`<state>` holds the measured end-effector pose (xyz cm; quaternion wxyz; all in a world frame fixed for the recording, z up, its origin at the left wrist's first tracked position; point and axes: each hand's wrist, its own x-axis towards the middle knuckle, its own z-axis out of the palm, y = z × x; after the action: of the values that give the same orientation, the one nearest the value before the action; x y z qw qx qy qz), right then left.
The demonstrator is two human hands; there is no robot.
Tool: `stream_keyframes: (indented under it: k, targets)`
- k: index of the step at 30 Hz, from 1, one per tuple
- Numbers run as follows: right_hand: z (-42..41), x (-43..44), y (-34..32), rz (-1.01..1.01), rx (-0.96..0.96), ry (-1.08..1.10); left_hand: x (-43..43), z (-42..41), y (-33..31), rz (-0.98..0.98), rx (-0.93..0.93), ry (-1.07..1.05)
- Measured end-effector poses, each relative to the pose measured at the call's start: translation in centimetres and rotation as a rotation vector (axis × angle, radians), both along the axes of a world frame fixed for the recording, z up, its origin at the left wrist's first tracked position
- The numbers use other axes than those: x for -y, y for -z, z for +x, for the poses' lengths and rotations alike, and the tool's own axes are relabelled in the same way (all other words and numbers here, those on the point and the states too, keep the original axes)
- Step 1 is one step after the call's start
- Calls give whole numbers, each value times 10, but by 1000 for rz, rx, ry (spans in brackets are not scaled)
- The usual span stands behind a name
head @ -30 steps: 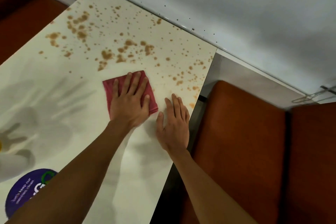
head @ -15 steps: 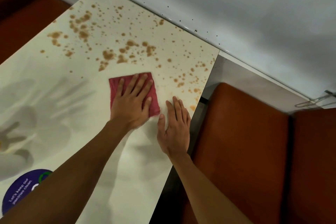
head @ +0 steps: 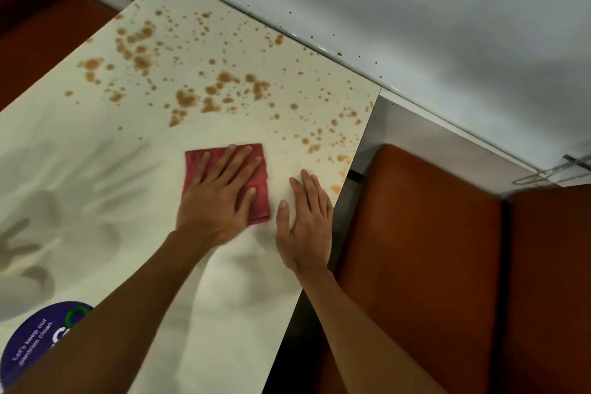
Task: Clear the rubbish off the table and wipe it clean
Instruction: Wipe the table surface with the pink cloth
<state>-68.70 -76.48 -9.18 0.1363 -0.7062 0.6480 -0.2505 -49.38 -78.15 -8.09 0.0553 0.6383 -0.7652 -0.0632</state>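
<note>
Cloth (head: 256,182) on table (head: 224,297) under left hand (head: 217,201), stains (head: 192,96) behind, right hand (head: 307,221) beside

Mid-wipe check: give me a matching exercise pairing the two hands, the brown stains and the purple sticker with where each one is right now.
Things:
1. left hand
2. right hand
3. brown stains
4. purple sticker

Places:
A. spread over the far half of the table
B. pressing flat on the red cloth
C. on the table, at the view's bottom-left corner
D. flat on the bare table, just right of the cloth

Pairs: 1-B, 2-D, 3-A, 4-C
</note>
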Motion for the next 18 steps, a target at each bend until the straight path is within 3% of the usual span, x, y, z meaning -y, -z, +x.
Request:
stream_keyframes:
  k: [6, 13, 18]
  targets:
    - [-2, 0, 0, 29, -27, -2, 49, -18, 0, 26, 5, -197]
    - [-2, 1, -1, -12, 43, -5, -23, 3, -2, -8, -14, -22]
    - [-2, -1, -3, 24, 30, -3, 23, -1, 1, 4, 16, -158]
